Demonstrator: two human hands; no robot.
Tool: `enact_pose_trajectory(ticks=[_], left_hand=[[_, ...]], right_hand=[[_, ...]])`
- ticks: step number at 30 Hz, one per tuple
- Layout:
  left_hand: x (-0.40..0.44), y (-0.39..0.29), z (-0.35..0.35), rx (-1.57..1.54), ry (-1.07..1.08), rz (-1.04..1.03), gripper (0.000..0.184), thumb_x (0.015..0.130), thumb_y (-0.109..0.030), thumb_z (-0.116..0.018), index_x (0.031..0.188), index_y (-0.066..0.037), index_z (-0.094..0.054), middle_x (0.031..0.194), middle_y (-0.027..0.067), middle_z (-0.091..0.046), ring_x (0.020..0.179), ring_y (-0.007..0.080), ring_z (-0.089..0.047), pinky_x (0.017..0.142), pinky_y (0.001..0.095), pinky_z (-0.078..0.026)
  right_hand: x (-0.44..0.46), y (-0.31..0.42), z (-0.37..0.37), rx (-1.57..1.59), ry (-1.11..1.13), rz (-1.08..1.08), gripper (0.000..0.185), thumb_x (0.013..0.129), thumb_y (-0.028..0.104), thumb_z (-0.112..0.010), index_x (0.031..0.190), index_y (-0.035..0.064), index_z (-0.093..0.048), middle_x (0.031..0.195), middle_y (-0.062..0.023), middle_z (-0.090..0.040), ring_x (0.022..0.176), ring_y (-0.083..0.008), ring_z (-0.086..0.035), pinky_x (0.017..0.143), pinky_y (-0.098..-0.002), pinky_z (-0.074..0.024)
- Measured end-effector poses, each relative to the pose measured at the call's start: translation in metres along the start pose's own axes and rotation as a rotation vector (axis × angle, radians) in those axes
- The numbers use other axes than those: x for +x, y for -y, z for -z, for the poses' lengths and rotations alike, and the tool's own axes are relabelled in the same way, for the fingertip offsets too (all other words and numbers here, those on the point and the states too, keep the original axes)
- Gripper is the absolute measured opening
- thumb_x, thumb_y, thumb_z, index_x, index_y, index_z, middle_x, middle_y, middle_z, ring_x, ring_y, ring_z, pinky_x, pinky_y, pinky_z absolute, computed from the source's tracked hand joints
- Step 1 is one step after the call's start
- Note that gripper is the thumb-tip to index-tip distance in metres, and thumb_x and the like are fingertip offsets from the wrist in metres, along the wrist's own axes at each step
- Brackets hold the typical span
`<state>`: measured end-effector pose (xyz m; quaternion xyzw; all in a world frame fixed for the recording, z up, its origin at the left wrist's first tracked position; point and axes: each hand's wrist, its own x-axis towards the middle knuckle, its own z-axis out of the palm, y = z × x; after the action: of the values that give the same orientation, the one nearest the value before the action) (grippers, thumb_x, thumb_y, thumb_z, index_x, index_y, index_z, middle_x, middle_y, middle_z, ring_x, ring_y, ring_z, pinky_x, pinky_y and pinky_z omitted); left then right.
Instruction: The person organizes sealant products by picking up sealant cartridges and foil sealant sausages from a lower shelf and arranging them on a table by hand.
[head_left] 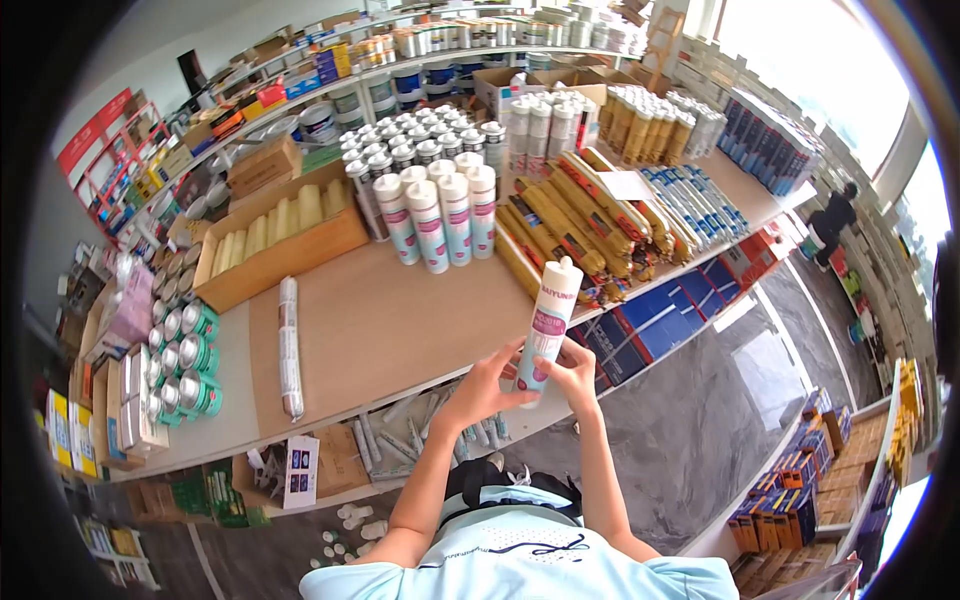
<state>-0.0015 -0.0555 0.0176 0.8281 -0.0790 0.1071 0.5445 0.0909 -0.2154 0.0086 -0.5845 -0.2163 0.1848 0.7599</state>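
Observation:
A white and pale-blue sealant cartridge (550,310) with a pink label stands nearly upright between my hands, in front of the table's edge. My left hand (490,382) grips its lower left side, and my right hand (570,374) has its fingers around the lower right side. Similar white cartridges (428,225) stand grouped on the table (370,325), beyond and left of my hands. Behind the held cartridge lies a pile of gold sausage packs (570,225). A single white sausage pack (289,345) lies farther left on the tabletop.
A wooden box (280,270) of pale yellow rolls stands at the table's left. Green-and-silver cans (190,350) are stacked near the left end. Blue boxes (650,325) sit below the right edge. A person (833,225) is at the far right. Grey floor (700,430) lies to my right.

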Motion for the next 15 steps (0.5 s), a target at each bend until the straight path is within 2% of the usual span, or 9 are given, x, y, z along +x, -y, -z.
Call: enact_pose_trajectory(ticks=[3,6,8,10,14,15], left_hand=[[-0.010,0.007,0.014,-0.021,-0.201,-0.029,0.086,0.071,-0.009,-0.083,0.144,-0.010,-0.038,0.108,0.0121,-0.065,0.089,0.0208,-0.068,0.077,0.0347,-0.057],[-0.022,0.015,0.030,0.024,-0.292,-0.005,0.084,0.072,-0.008,-0.083,0.143,-0.009,-0.039,0.110,0.0131,-0.065,0.091,0.0218,-0.068,0.079,0.0341,-0.057],[-0.031,0.018,0.038,0.042,-0.336,-0.013,0.081,0.072,-0.006,-0.082,0.142,-0.008,-0.040,0.110,0.0133,-0.065,0.093,0.0220,-0.068,0.081,0.0341,-0.057],[-0.034,0.024,0.042,0.050,-0.390,-0.012,0.079,0.073,-0.005,-0.081,0.141,-0.007,-0.041,0.111,0.0136,-0.065,0.094,0.0222,-0.068,0.083,0.0341,-0.057],[-0.037,0.068,0.049,0.072,-0.548,0.001,0.072,0.074,0.002,-0.078,0.138,-0.002,-0.045,0.110,0.0122,-0.066,0.099,0.0210,-0.066,0.087,0.0344,-0.056],[-0.038,0.075,0.049,0.042,-0.561,0.004,0.071,0.074,0.003,-0.078,0.137,-0.001,-0.046,0.110,0.0119,-0.066,0.101,0.0201,-0.066,0.087,0.0342,-0.056]], right_hand=[[0.018,0.000,-0.021,-0.101,0.098,-0.007,0.043,0.075,0.008,-0.079,0.115,-0.0037,-0.064,0.104,-0.0089,-0.069,0.095,-0.0155,-0.065,0.086,-0.0291,-0.0507],[0.036,-0.011,-0.038,-0.187,0.226,0.108,0.047,0.074,0.012,-0.081,0.116,-0.0017,-0.065,0.114,-0.0099,-0.063,0.105,-0.0184,-0.062,0.094,-0.0324,-0.0484],[0.041,-0.017,-0.047,-0.190,0.270,0.094,0.046,0.075,0.010,-0.081,0.116,-0.0012,-0.065,0.117,-0.0101,-0.060,0.108,-0.0189,-0.061,0.098,-0.0340,-0.0471],[0.048,-0.026,-0.057,-0.123,0.311,0.006,0.045,0.076,0.009,-0.080,0.116,-0.0022,-0.064,0.117,-0.0092,-0.060,0.110,-0.0183,-0.060,0.098,-0.0334,-0.0470],[0.062,-0.024,-0.083,-0.027,0.429,-0.148,0.043,0.080,0.005,-0.075,0.119,-0.0045,-0.059,0.111,-0.0085,-0.065,0.103,-0.0150,-0.062,0.091,-0.0299,-0.0491],[0.067,-0.027,-0.087,-0.057,0.459,-0.123,0.044,0.080,0.004,-0.072,0.121,-0.0047,-0.058,0.108,-0.0087,-0.067,0.100,-0.0141,-0.063,0.089,-0.0294,-0.0498]])
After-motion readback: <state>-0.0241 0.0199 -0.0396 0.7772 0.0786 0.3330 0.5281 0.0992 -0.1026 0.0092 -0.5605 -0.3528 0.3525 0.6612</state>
